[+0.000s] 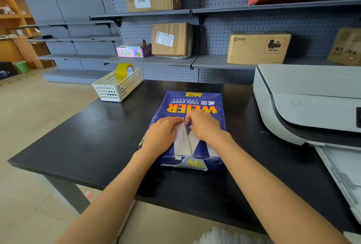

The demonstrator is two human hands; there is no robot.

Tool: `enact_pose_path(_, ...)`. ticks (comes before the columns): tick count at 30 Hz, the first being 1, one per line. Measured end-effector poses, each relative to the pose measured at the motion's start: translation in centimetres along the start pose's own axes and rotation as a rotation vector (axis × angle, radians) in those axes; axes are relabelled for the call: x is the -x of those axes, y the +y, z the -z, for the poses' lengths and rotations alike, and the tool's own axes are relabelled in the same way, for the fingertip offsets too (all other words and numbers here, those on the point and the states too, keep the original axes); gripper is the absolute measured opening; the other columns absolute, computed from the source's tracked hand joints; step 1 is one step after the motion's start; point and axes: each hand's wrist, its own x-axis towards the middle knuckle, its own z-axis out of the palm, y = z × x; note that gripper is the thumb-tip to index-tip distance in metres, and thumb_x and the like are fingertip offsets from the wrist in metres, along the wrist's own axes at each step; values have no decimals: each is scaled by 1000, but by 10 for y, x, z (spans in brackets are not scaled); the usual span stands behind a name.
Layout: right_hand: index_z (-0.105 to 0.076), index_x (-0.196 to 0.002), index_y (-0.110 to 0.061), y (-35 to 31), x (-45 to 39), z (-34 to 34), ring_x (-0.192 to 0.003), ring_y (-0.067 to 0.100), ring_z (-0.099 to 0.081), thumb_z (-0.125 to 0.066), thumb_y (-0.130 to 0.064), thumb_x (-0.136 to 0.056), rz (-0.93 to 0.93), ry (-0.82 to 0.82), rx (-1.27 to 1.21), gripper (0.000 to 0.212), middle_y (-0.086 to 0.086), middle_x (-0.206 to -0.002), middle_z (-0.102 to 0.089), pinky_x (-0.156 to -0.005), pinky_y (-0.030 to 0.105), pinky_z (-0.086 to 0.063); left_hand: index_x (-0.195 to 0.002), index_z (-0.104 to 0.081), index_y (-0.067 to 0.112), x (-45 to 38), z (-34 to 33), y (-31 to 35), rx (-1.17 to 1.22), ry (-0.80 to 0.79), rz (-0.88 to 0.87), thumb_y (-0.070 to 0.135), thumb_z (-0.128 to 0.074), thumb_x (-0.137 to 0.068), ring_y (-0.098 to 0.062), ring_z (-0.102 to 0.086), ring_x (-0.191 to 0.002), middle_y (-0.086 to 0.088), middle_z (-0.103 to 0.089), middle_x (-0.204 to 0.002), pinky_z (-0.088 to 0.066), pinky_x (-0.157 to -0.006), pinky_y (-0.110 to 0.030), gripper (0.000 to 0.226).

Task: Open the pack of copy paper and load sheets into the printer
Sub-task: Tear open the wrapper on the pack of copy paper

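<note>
Head view: torn blue paper pack, white showing; both hands' fingers apparently pinch wrapper.

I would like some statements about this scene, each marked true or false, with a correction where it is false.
1. Both hands, the left hand and the right hand, are on the pack of copy paper. True.
2. The wrapper is intact. False: it is torn at the near end, and white paper shows.
3. The printer stands to the right of the pack. True.
4. The white basket holds a pair of scissors. False: it holds a roll of yellow tape.
5. The pack lies on a white table. False: the table is black.
</note>
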Motion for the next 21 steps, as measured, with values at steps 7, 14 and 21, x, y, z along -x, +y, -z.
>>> enact_pose_path(7,-66,-106,-18,0,-4,-2,-109,30,-55,-58,-13,-96,-1,13,-8,14,8,-121,-58,-85,43,-52,-134,-56,27,-1,-2,-2,3,1,1,26,-39,-101,-17,-57,-120,5,-62,-134,-44,-94,-29,37)
enact_pose_path(14,-71,-94,-15,3,-1,-3,-96,28,-61,-59,-11,-93,-36,69,-105,13,4,-106,-65,-63,32,-38,-133,-57,28,0,-2,-1,20,8,22,23,-36,-101,-17,-56,-122,5,-60,-136,-44,-95,-29,38)
enact_pose_path(21,-75,-91,-12,5,5,3,-93,27,-66,-63,-12,-92,-49,17,-158,12,4,-99,-73,-72,38,-51,-134,-56,28,1,-2,-1,26,5,30,23,-36,-102,-16,-55,-123,7,-59,-137,-43,-94,-28,38)
